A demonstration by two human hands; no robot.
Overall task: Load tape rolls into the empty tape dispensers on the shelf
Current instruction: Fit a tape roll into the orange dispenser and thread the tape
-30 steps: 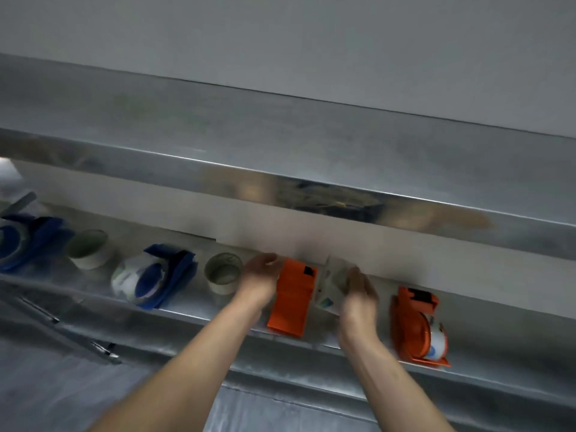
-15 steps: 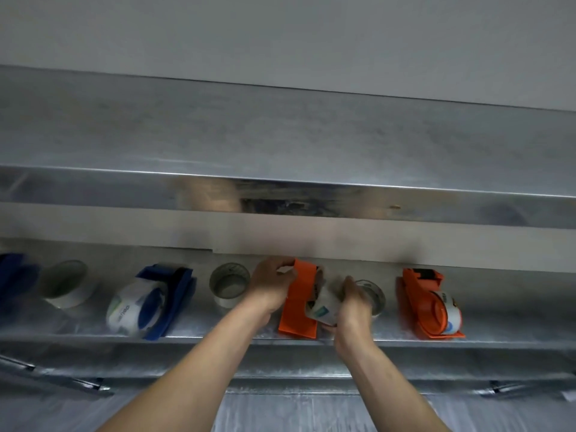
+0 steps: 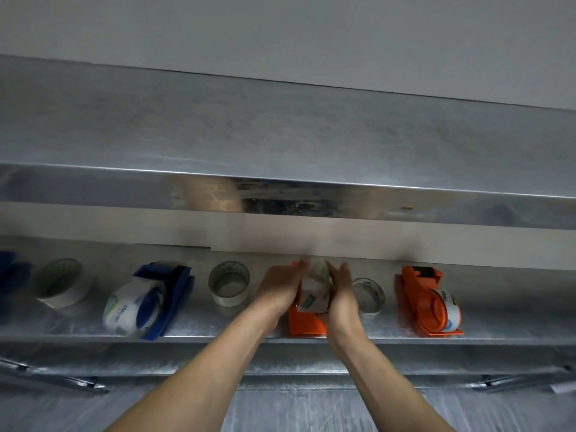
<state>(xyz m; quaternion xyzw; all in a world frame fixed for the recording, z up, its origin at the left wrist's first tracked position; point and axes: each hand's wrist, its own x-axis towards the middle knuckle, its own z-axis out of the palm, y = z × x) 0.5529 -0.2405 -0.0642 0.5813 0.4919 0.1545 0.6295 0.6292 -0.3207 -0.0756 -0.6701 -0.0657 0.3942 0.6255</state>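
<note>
An orange tape dispenser [image 3: 304, 322] lies on the metal shelf [image 3: 218, 332] at the middle. A clear tape roll [image 3: 314, 291] sits over it, between both hands. My left hand [image 3: 280, 288] holds the dispenser and touches the roll's left side. My right hand [image 3: 341, 291] grips the roll from the right. Most of the dispenser is hidden under the hands and the roll.
On the shelf to the right stand a loose clear roll [image 3: 369, 294] and a loaded orange dispenser [image 3: 430, 300]. To the left are a clear roll [image 3: 229, 283], a loaded blue dispenser [image 3: 149, 304], a white roll [image 3: 60, 286] and another blue dispenser [image 3: 12, 272]. A second shelf [image 3: 280, 145] hangs overhead.
My right hand has brought the roll leftward and down onto the orange dispenser. My left hand has closed in against the roll's left side. The view has shifted slightly.
</note>
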